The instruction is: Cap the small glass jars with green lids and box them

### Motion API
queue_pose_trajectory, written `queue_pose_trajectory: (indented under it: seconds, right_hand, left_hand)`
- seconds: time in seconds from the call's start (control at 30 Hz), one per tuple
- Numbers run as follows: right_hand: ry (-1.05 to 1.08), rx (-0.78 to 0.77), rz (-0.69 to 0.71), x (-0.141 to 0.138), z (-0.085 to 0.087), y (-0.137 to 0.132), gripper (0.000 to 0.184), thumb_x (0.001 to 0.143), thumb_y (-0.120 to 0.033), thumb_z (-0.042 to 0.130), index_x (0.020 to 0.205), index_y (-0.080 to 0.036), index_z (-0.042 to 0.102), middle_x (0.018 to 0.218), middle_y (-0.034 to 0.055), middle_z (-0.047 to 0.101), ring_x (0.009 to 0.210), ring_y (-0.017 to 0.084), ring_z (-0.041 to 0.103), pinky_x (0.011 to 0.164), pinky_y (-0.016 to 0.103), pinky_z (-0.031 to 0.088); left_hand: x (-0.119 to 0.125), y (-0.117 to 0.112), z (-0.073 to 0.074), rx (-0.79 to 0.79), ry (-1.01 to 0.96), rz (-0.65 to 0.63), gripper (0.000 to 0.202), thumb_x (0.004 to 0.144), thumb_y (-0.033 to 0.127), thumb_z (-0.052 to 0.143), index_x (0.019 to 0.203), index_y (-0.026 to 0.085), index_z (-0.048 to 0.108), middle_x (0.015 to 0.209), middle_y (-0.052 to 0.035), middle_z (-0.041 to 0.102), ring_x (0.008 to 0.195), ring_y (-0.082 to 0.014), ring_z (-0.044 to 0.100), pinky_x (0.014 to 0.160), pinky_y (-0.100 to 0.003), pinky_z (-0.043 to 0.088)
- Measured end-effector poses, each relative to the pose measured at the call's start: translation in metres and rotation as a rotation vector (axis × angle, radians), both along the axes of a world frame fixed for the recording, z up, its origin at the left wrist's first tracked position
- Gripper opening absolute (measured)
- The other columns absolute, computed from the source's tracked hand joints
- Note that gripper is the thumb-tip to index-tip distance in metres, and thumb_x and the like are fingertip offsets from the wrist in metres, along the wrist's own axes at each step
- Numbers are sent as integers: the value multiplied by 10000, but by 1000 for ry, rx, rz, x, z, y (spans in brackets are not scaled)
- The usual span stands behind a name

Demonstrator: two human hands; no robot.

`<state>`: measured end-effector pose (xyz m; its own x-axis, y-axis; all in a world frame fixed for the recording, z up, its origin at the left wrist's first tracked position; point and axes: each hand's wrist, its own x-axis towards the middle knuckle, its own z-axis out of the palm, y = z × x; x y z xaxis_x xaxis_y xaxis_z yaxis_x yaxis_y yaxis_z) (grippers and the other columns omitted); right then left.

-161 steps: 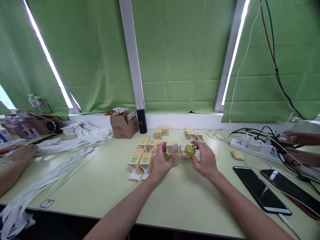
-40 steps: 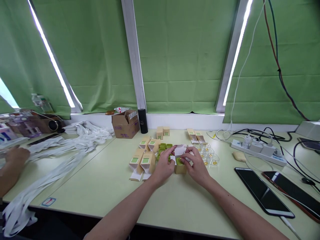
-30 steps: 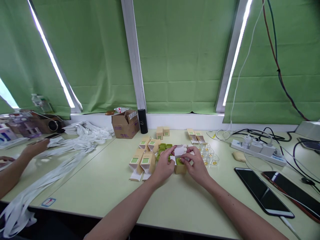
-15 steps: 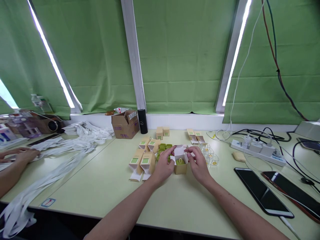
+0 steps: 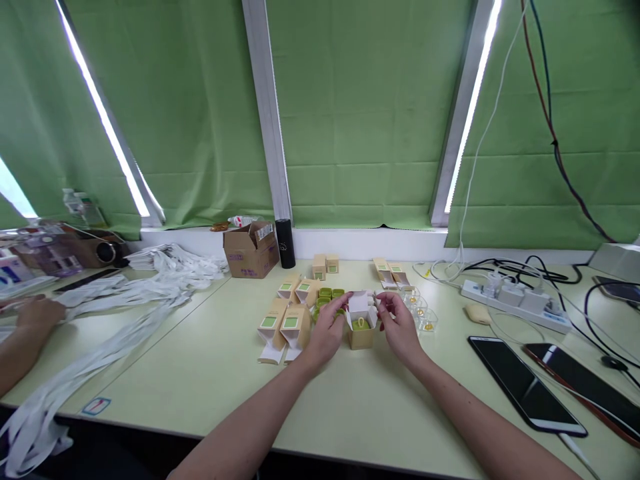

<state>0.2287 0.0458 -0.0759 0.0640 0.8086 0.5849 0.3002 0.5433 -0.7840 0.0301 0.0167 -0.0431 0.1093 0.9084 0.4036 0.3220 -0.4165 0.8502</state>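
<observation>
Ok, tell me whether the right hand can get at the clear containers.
Probably yes: the clear containers sit just beside the right hand, with nothing visible standing between them and it.

Passage before the open box (image 5: 361,341), between cartons (image 5: 295,321) and phones (image 5: 523,380).

The left hand (image 5: 327,331) partly hides the green pots (image 5: 325,292); print on the boxes (image 5: 294,327) is too small to read. The left edge cuts off a co-worker's arm (image 5: 17,357).

Green blinds (image 5: 350,113), black cylinder (image 5: 285,244), white ribbons (image 5: 173,263)
</observation>
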Motion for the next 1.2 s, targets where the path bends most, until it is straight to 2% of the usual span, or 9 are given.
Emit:
queue_pose_trajectory:
  seconds: [0.1,0.33,0.6,0.93,1.2]
  right_hand:
    - [95,-85,36,-2,2,-2,276,985,-462,528,1131,-239,597,894,31,621,750,203,617,589,308,539]
    - [103,-88,43,-3,3,-3,253,957,-426,560,1133,-245,588,887,21,591,776,210,609,593,307,534]
    - [106,-97,61,-3,-2,0,287,924,-391,595,1171,-246,578,900,17,571,742,201,593,560,304,522]
    - [112,-177,93,-6,7,-8,345,867,-446,659,1141,-250,584,909,13,577,764,206,598,572,307,512]
    - [82,-242,147,-8,8,-11,380,848,-447,670,1156,-254,557,928,8,549,763,197,581,569,296,479]
  left_hand:
    - [0,2,-2,7,12,7,570,912,124,473,1455,224,616,1419,-83,652,1320,-245,568,1155,-420,447]
    - [2,-1,0,63,76,27,543,916,191,614,1458,239,602,1219,-94,693,1199,-250,615,1088,-422,488]
    - [4,-5,5,38,108,51,521,915,230,650,1433,233,591,1216,-100,673,1203,-260,598,1087,-429,479]
    - [5,-4,2,20,69,7,456,901,216,650,1346,258,558,1212,-91,642,1176,-263,594,1035,-419,495]
    - [6,-5,2,55,-18,16,431,850,173,713,1241,256,553,1136,-85,641,1116,-259,614,971,-402,515]
